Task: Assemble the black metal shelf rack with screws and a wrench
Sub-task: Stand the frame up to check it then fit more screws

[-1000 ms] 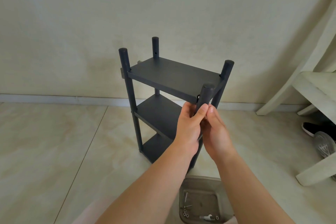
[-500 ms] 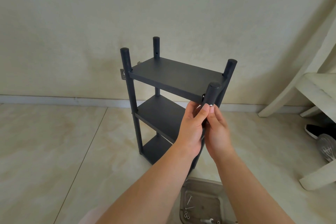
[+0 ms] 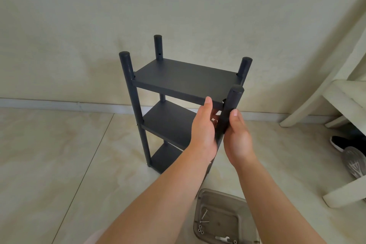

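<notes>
The rack (image 3: 178,105) stands upright on the floor. Both hands work at its near right post (image 3: 229,113), just under the top shelf (image 3: 184,79): the right hand (image 3: 237,136) grips the post, the left hand (image 3: 204,130) curls at the shelf corner beside it; what it pinches is hidden. Probably a screw goes in here: hold the post steady, line up the holes, start it by finger. More screws (image 3: 204,217) and the wrench (image 3: 222,238) lie in the tray (image 3: 243,204) below the rack.

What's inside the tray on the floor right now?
The tray holds two long screws, a few small nuts and a wrench. Its near edge is cut off by the frame, so anything there is unseen.
</notes>
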